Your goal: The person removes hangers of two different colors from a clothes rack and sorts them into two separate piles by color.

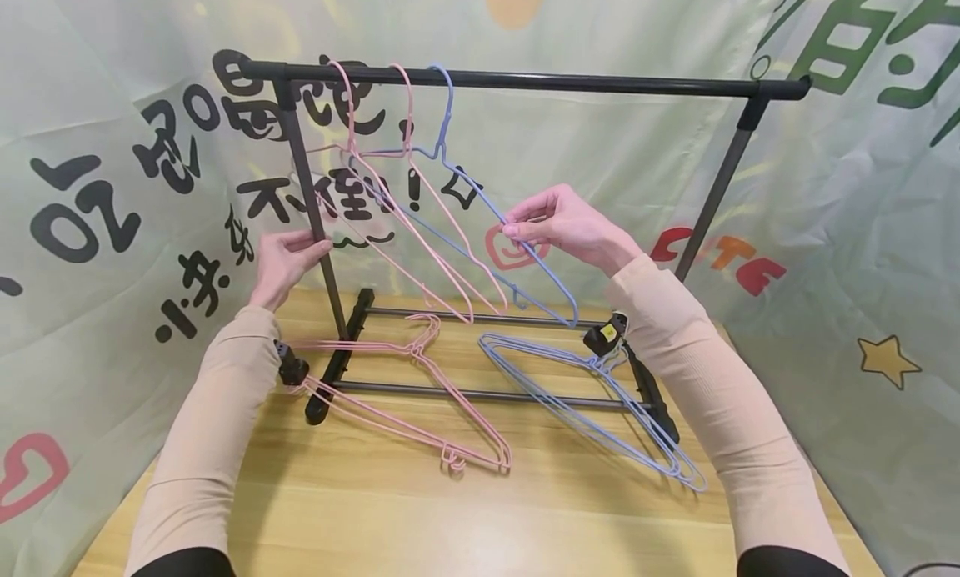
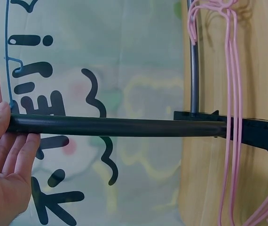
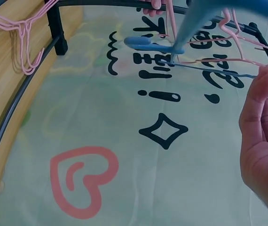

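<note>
A blue hanger (image 1: 444, 127) hangs by its hook from the top bar (image 1: 570, 81) of a black rack. My right hand (image 1: 566, 227) pinches its right sloping arm between thumb and fingers. To its left, two pink hangers (image 1: 410, 114) hang on the same bar. My left hand (image 1: 283, 264) holds the rack's left post (image 1: 300, 156). In the left wrist view, the thumb lies over this post and the fingers go under it. Close by the right wrist camera, part of the blue hanger (image 3: 200, 23) looks blurred.
Several pink hangers (image 1: 416, 348) lie stacked on the wooden table (image 1: 465, 527) at left, partly across the rack's base. Several blue hangers (image 1: 600, 363) lie at right. A printed cloth (image 1: 847, 227) encloses the back and sides.
</note>
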The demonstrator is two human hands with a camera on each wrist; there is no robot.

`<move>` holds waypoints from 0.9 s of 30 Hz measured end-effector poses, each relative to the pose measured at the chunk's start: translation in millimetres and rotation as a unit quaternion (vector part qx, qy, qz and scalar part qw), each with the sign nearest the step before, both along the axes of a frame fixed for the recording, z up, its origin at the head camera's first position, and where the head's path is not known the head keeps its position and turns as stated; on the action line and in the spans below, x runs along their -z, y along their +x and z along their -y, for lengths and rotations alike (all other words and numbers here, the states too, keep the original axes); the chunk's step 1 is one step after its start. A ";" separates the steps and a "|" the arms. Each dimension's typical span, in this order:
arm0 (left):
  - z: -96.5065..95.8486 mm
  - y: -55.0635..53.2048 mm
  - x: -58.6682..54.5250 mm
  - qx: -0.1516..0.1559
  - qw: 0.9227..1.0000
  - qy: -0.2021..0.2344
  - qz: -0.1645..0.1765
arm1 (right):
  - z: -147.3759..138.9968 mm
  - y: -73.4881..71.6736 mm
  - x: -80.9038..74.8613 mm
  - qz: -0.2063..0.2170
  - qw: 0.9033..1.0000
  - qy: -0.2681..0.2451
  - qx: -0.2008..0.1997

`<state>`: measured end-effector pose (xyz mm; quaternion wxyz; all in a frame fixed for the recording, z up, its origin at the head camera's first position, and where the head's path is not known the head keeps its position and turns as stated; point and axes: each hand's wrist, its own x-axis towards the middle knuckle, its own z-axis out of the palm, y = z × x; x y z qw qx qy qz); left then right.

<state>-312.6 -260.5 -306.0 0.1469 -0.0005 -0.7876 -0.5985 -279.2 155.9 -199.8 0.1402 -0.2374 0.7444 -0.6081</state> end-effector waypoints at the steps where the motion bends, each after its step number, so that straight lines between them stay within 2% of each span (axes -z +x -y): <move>1: 0.2 -0.1 -0.1 0.000 1.000 0.000 -0.001 | 0.3 0.2 -0.4 -0.005 1.000 0.003 0.003; 12: 0.2 0.3 -1.0 0.009 1.000 0.010 0.003 | -3.3 3.2 -6.1 -0.036 0.999 0.023 0.021; 19: 0.3 -0.1 -0.4 0.009 1.000 0.013 0.001 | -9.2 7.0 -10.4 -0.036 0.999 0.011 0.032; 27: 0.0 -0.5 -0.7 0.011 1.000 0.011 0.000 | -21.4 13.0 -9.4 -0.049 0.999 -0.004 0.022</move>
